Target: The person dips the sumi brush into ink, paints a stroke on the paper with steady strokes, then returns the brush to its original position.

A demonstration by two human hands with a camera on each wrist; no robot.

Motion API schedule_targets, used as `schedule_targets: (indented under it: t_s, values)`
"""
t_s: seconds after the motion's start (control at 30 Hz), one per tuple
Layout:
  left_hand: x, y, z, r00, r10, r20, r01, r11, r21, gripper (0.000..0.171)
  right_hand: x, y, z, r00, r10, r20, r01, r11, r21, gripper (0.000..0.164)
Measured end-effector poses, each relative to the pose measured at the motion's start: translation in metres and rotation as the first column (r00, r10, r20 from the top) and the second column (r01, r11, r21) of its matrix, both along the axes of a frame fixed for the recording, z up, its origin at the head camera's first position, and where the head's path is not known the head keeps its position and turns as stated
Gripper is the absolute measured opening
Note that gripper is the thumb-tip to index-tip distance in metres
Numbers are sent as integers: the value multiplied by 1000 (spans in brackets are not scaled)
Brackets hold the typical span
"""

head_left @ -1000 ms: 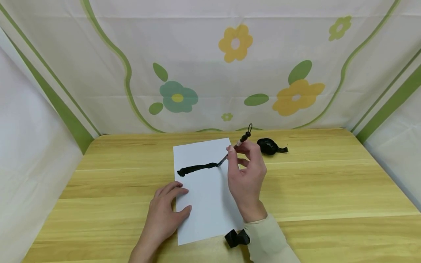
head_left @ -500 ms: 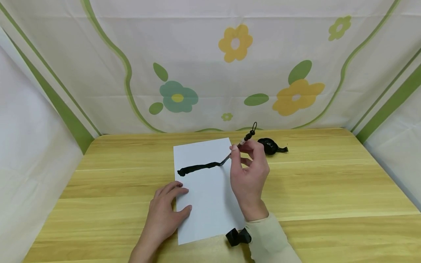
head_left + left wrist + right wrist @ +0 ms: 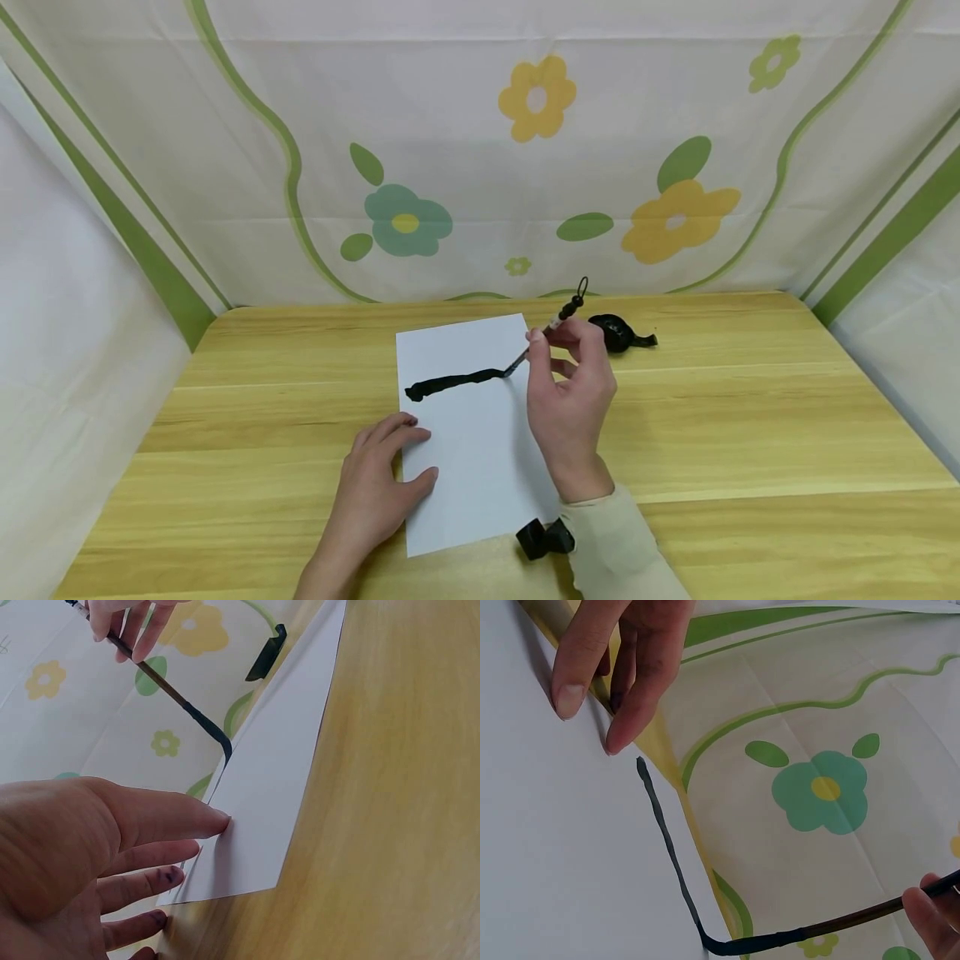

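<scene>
My right hand [image 3: 572, 400] pinches the slim handle of a calligraphy brush [image 3: 855, 918], which has dark beads and a loop at its top. The brush's black, bent tip touches a white sheet of paper [image 3: 472, 467], at the right end of a thick black ink stroke [image 3: 457, 382]. That stroke runs across the sheet's upper part, rising slightly to the right. At the paper's left edge rests my left hand [image 3: 378, 479], its fingers spread and fingertips on the sheet. Dark ink smudges mark some left fingers [image 3: 166, 877].
A black, rounded dish with a short spout-like end [image 3: 613, 333] stands beyond my right hand. By the right sleeve [image 3: 618, 542], near the paper's lower corner, is a black angular object [image 3: 543, 539]. A flowered cloth [image 3: 480, 167] hangs behind the wooden table [image 3: 750, 433].
My right hand and the brush have shifted slightly right, and the black stroke has grown a little longer at its right end. The left hand stays in place.
</scene>
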State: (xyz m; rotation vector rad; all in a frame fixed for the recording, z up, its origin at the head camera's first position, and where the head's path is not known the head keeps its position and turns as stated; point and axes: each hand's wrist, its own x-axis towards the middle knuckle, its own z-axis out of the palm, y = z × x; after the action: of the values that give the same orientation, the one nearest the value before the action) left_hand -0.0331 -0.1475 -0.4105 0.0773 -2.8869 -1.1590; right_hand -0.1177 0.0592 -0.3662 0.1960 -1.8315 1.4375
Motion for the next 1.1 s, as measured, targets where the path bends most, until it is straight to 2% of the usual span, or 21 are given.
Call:
schedule_targets:
  t_s: [1.1]
  values:
    - [1,1,1,1000,-3,-3,3,1000,9,34,-2,6,1,999,-29,15,29,1000,-8,18]
